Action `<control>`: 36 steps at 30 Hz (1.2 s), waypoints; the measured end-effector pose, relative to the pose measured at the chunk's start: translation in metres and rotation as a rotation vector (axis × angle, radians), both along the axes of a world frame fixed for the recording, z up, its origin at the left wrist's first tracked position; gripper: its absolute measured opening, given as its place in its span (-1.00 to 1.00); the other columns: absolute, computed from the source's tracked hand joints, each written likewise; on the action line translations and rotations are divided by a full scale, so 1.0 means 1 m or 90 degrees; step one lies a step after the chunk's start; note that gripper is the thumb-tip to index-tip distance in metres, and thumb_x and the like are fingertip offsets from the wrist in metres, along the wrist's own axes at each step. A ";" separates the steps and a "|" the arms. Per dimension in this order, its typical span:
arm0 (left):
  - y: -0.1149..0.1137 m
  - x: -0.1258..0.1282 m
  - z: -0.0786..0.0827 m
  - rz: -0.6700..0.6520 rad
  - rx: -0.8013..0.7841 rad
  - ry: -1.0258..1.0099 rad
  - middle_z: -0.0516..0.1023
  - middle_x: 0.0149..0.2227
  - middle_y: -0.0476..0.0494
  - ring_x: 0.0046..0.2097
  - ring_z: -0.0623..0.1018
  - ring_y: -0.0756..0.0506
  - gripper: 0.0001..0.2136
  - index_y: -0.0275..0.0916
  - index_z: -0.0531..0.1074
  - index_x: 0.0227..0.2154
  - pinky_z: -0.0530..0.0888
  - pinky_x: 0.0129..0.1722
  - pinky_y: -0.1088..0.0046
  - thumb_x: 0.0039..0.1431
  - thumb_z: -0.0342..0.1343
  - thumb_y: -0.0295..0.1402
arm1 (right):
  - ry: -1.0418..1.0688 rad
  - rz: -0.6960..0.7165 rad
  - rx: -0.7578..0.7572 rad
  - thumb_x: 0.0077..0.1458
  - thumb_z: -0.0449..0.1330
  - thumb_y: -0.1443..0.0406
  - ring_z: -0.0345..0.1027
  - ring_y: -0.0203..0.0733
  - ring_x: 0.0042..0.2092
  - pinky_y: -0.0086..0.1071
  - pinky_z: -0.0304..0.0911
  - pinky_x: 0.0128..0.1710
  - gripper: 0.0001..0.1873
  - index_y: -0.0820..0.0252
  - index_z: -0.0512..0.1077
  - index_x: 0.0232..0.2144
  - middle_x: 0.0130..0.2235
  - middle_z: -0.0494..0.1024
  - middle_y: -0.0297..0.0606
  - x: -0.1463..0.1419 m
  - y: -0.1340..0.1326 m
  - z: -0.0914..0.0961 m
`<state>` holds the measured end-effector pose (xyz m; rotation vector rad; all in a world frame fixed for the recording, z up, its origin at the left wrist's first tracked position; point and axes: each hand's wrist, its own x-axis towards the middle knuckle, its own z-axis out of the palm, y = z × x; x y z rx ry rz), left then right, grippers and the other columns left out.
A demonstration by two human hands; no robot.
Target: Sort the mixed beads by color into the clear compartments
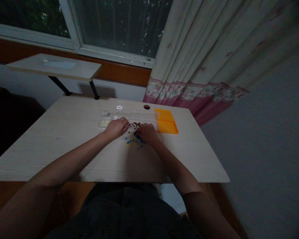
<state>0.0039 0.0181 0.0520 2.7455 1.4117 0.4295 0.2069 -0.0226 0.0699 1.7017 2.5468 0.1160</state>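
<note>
My left hand [116, 128] rests at the near edge of the clear plastic boxes [140, 116], its fingers bent together beside a scatter of small dark brown pieces [135, 124]. Any piece between its fingertips is too small to make out. My right hand [148, 133] curls down over the right side of the pile, and its fingertips are partly hidden. Small blue pieces [141, 140] lie under and beside it, with a few yellow ones [128, 143] among them. At the left, one clear compartment [104, 124] contains pale yellowish bits.
An open orange box [167, 121] lies right of the clear boxes, near a round hole [147, 107] in the light wooden desk [64, 142]. A raised shelf [57, 68] on black legs stands at the back left. A curtain [189, 69] hangs behind the desk's right part.
</note>
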 end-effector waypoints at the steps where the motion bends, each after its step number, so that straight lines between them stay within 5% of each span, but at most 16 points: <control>1: 0.003 0.002 0.000 0.006 0.004 0.000 0.50 -0.17 -0.13 -0.20 0.54 -0.11 -0.76 -0.18 0.47 -0.19 0.38 -0.27 0.43 0.30 -0.07 -0.23 | -0.003 0.000 -0.003 0.25 0.00 0.29 0.36 -0.07 -0.09 -0.25 0.12 -0.15 -0.71 0.16 0.54 -0.23 -0.15 0.55 -0.12 0.000 0.000 0.000; 13: 0.034 0.026 -0.005 0.056 -0.008 0.034 0.51 -0.15 -0.24 -0.17 0.54 -0.15 -0.70 -0.27 0.49 -0.21 0.36 -0.24 0.40 0.32 -0.10 -0.23 | 0.080 -0.031 -0.009 0.26 0.06 0.22 0.34 -0.14 -0.08 -0.30 0.07 -0.10 -0.74 0.09 0.55 -0.21 -0.15 0.56 -0.21 0.019 -0.009 0.004; 27: -0.013 -0.007 -0.018 -0.026 -0.027 -0.026 0.49 -0.08 -0.12 -0.12 0.53 -0.13 -0.70 -0.14 0.41 -0.05 0.39 -0.20 0.41 0.26 0.04 -0.12 | 0.153 -0.059 0.025 0.25 0.07 0.21 0.28 -0.11 -0.03 -0.27 0.05 -0.07 -0.73 0.09 0.57 -0.21 -0.11 0.54 -0.20 0.003 0.051 -0.011; 36: -0.016 -0.010 -0.026 -0.067 -0.045 -0.014 0.46 -0.11 -0.14 -0.15 0.51 -0.12 -0.73 -0.16 0.42 -0.09 0.39 -0.25 0.42 0.31 -0.05 -0.15 | 0.120 -0.065 0.018 0.27 0.03 0.19 0.28 -0.11 -0.01 -0.29 0.08 -0.06 -0.69 0.10 0.55 -0.15 -0.08 0.51 -0.16 0.006 0.044 -0.004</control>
